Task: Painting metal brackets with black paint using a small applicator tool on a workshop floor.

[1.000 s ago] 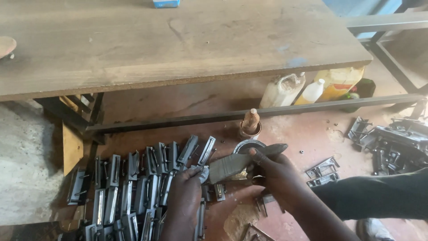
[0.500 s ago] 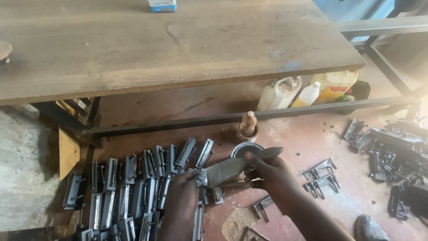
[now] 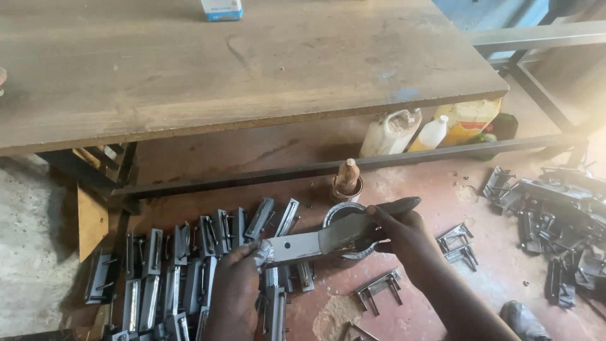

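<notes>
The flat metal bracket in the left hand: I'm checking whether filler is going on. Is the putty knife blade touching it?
Touching. In the head view the putty knife in the right hand lies flat over the end of the metal bracket that the left hand holds, no gap.

Brackets (image 3: 189,265) left — floor (image 3: 429,196) open right.

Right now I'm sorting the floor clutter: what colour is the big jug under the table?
The jug is off-white with a grimy surface, seen in the head view.

shoe (image 3: 524,319) cut off (bottom edge), tin (image 3: 344,218) half hidden
</notes>
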